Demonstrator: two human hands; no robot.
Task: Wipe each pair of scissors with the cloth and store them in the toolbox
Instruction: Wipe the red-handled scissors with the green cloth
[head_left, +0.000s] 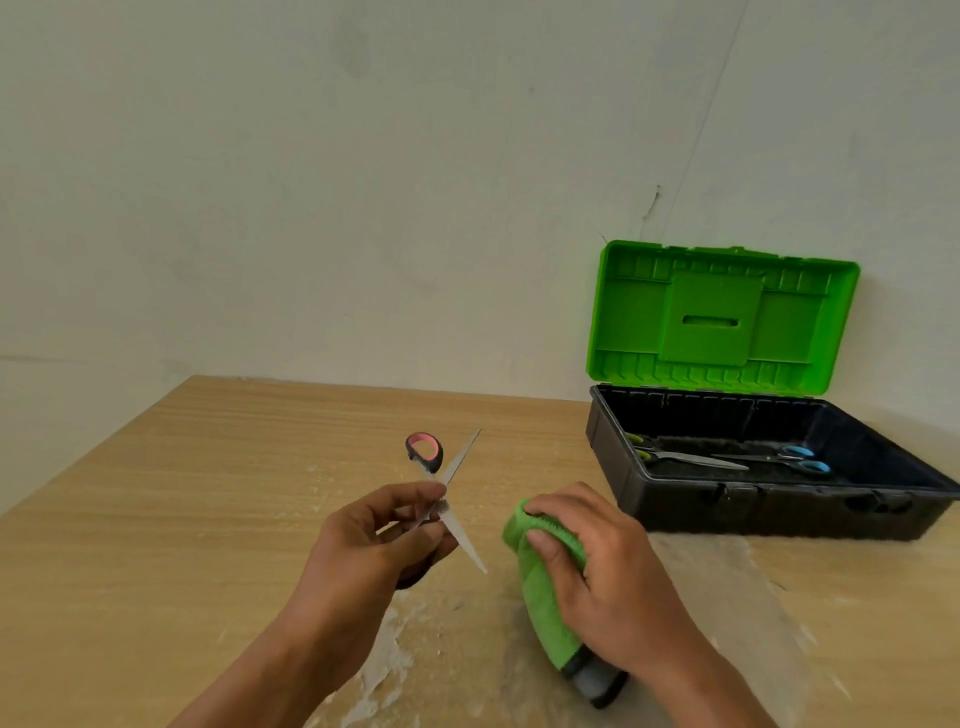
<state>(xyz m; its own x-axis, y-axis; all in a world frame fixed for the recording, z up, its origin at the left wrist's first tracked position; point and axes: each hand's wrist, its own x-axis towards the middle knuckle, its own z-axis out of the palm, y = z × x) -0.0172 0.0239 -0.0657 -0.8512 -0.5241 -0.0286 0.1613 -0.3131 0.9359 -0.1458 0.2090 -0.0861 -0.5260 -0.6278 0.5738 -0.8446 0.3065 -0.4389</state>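
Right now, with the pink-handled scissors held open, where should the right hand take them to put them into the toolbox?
Judging by the pose, take the pink-handled scissors by the free handle loop at the far end, reaching over from the right. The blades are spread in an X, one point toward the person, with the left hand pinching near the pivot. The right hand holds the green cloth.

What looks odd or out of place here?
The table has pale, flaky patches near the hands, as if worn or dusty. The scissors in the left hand are splayed wide open, blades bare.
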